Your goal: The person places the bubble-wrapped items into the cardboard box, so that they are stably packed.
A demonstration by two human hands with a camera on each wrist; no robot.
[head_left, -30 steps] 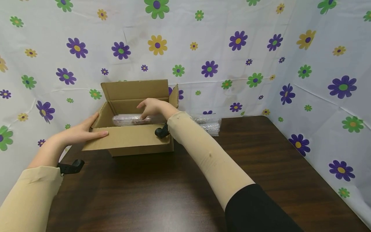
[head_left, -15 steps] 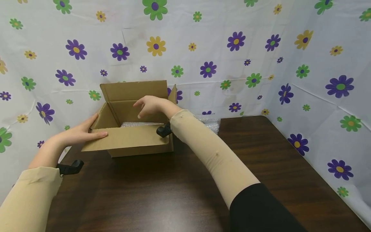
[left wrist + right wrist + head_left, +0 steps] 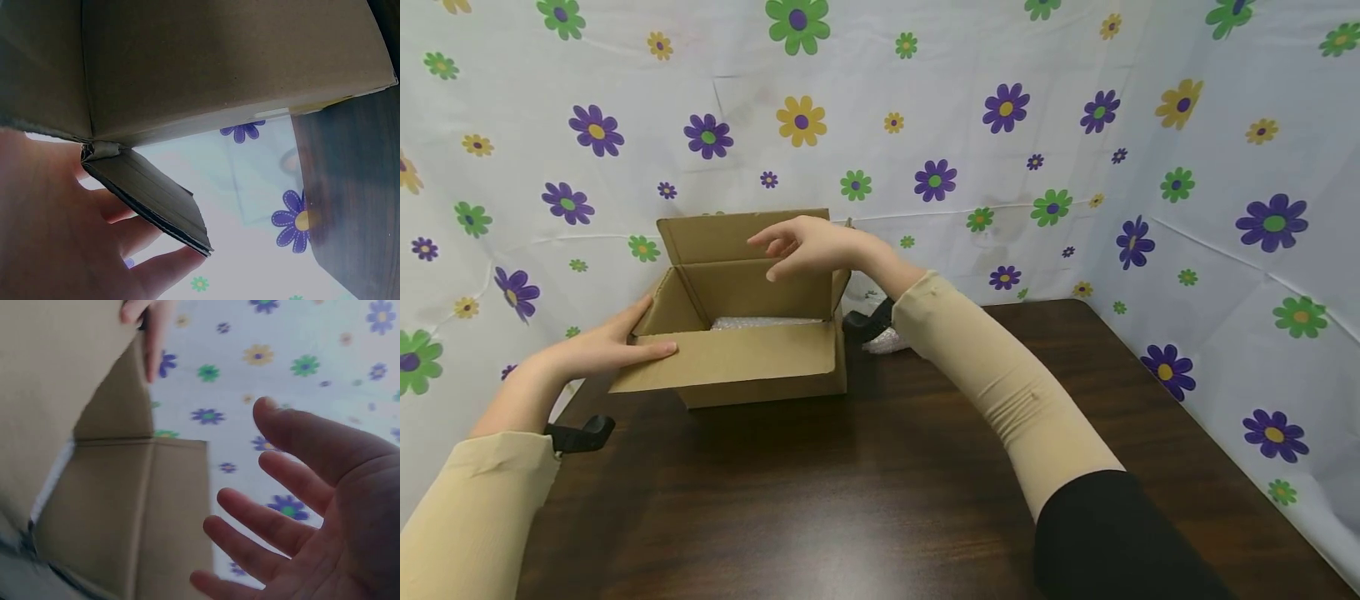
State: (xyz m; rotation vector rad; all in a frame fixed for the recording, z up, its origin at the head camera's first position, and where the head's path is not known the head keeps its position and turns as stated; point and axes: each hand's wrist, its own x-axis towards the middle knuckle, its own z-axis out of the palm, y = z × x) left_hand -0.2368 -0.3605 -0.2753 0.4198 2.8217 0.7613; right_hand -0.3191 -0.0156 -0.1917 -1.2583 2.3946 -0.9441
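Observation:
An open cardboard box (image 3: 760,354) stands toward the back of the table, its flaps spread. Inside it, bubble wrap (image 3: 763,322) shows just above the front flap; what lies under it is hidden. At the box's left front corner, my left hand (image 3: 602,343) grips the cardboard, thumb over the front flap and fingers behind the left side. The left wrist view shows those fingers along a folded side flap (image 3: 156,194). Above the box, my right hand (image 3: 820,246) hovers with nothing in it, and its fingers are spread loosely in the right wrist view.
More bubble wrap (image 3: 887,342) lies right of the box, partly covered by my right wrist and its black camera mount (image 3: 867,323). The dark wooden table (image 3: 925,467) extends forward and right. A flower-patterned cloth (image 3: 970,275) hangs close behind the box.
My right hand has let go of a bubble-wrapped item, which now sits lower in the box. That hand has risen up out of the box; my left hand has stayed put.

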